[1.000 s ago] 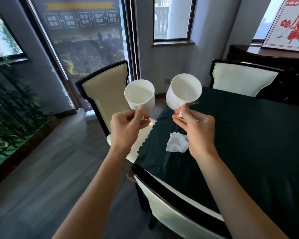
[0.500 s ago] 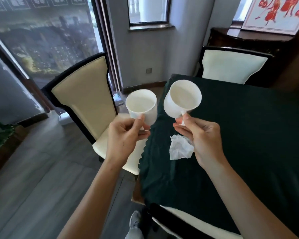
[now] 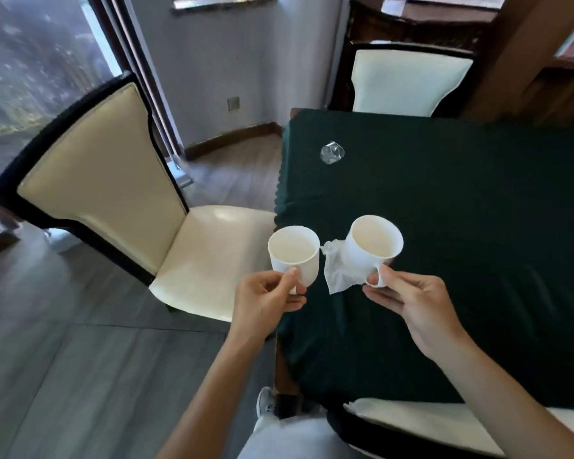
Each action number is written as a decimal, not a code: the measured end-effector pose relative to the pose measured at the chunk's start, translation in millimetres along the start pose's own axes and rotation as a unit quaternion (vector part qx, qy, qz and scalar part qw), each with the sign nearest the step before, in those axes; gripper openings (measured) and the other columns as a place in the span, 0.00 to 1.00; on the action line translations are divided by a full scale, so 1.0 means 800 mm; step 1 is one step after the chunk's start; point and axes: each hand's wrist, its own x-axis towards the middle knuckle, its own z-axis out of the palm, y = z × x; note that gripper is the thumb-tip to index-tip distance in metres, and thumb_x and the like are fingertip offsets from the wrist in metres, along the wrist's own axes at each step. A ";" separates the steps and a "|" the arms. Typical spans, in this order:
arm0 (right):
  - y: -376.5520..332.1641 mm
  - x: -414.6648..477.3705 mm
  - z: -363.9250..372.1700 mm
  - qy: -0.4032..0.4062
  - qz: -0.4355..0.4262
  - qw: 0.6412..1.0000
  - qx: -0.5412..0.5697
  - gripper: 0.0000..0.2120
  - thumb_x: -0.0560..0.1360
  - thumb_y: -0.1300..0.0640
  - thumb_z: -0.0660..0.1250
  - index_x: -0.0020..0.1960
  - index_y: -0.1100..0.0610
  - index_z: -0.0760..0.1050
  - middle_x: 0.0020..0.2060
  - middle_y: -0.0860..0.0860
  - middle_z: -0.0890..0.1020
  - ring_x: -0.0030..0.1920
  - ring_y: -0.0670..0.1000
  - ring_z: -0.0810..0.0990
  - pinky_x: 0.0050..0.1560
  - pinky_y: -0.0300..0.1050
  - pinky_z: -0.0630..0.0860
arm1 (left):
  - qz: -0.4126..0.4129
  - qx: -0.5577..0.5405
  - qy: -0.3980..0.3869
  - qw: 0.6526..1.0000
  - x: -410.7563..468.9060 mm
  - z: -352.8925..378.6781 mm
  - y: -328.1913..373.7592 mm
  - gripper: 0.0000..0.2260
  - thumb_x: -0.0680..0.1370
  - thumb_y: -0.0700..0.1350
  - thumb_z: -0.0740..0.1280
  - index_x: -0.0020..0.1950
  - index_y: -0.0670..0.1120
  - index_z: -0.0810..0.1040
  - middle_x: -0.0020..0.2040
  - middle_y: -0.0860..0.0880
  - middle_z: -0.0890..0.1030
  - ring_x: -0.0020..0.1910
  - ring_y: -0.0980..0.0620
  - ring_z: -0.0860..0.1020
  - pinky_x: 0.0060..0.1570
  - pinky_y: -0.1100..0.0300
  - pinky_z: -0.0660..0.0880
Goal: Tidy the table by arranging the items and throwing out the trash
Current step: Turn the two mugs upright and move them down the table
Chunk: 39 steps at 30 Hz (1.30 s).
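The table (image 3: 478, 226) is covered in dark green cloth. Above its left edge, one white mug (image 3: 294, 256) is pinched by the left hand (image 3: 265, 301); another white mug (image 3: 371, 250) is held by its handle in the right hand (image 3: 411, 299), over a crumpled tissue (image 3: 340, 276). A crushed clear wrapper (image 3: 332, 153) lies near the far left corner.

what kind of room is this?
Probably a home dining room: a table under a dark green cloth, cream padded chairs around it, a wooden sideboard behind.
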 end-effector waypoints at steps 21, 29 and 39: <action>0.145 0.065 -0.060 0.066 0.263 0.962 0.025 0.09 0.78 0.63 0.70 0.49 0.70 0.82 0.52 0.62 0.86 0.51 0.60 0.87 0.58 0.54 0.83 | -0.150 0.029 -0.005 0.988 0.024 0.078 -0.163 0.13 0.82 0.44 0.71 0.46 0.35 0.88 0.44 0.40 0.89 0.45 0.43 0.89 0.48 0.52 0.86; 0.151 0.060 -0.085 -0.014 0.358 0.932 0.056 0.10 0.79 0.65 0.70 0.57 0.70 0.79 0.56 0.64 0.84 0.53 0.62 0.85 0.57 0.53 0.83 | -0.161 0.103 -0.050 0.980 0.007 0.066 -0.194 0.10 0.80 0.45 0.73 0.41 0.43 0.90 0.44 0.39 0.89 0.50 0.42 0.88 0.54 0.50 0.85; 0.153 0.067 -0.128 -0.059 0.413 0.909 -0.005 0.10 0.76 0.68 0.72 0.56 0.68 0.82 0.57 0.64 0.85 0.52 0.61 0.85 0.53 0.51 0.84 | -0.188 0.182 -0.079 0.962 0.019 0.045 -0.176 0.09 0.78 0.50 0.75 0.45 0.46 0.90 0.46 0.43 0.89 0.48 0.48 0.86 0.55 0.51 0.84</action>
